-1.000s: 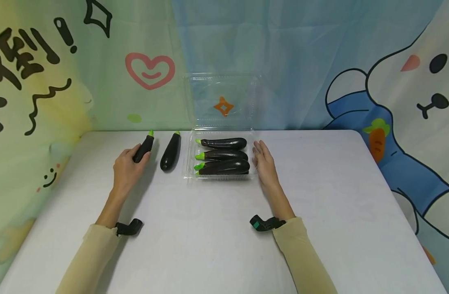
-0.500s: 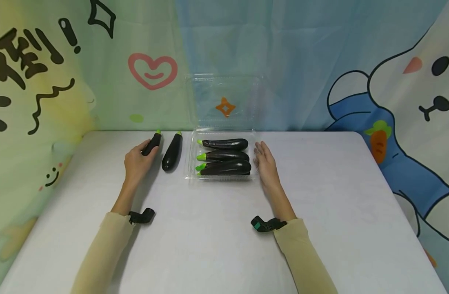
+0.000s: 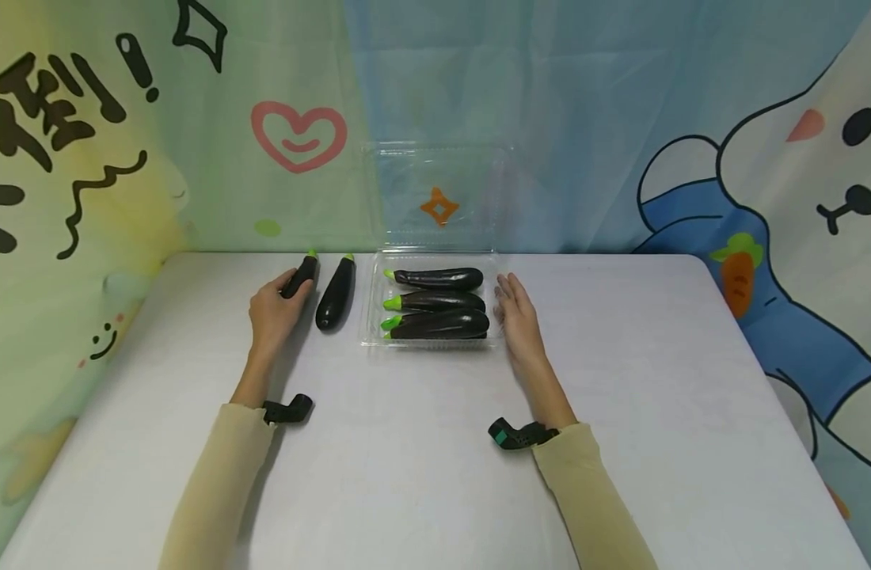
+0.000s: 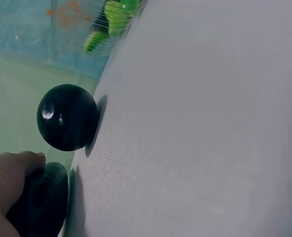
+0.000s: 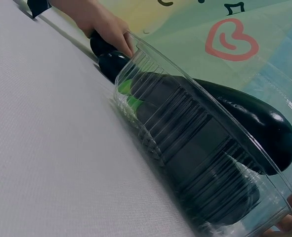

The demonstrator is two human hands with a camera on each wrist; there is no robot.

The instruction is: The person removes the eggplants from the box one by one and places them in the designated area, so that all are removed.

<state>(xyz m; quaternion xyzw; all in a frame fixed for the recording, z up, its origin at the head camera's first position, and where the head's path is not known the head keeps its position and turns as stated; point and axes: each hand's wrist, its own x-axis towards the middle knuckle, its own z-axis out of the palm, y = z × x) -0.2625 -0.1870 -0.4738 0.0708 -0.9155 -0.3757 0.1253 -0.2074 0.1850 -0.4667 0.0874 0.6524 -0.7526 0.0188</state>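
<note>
From the head view I count five eggplants: three in the clear tray (image 3: 370, 336), two loose on the desk (image 3: 421, 443), whose front is bare. My left hand (image 3: 273, 313) grips the outer eggplant (image 3: 299, 277). My right hand (image 3: 517, 317) rests flat, fingers straight, against the tray's side.

From the left wrist, fingers (image 4: 10, 173) wrap that eggplant; the second eggplant (image 4: 66, 117) lies just beside.

From the right wrist, the tray is packed.

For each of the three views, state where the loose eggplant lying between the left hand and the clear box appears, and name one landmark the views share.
Head: loose eggplant left of centre, beside the clear box.
Left wrist: its round dark end at left, above the left hand.
Right wrist: dark end upper left, behind the box corner.
Shared landmark: the green stems in the box.
</note>
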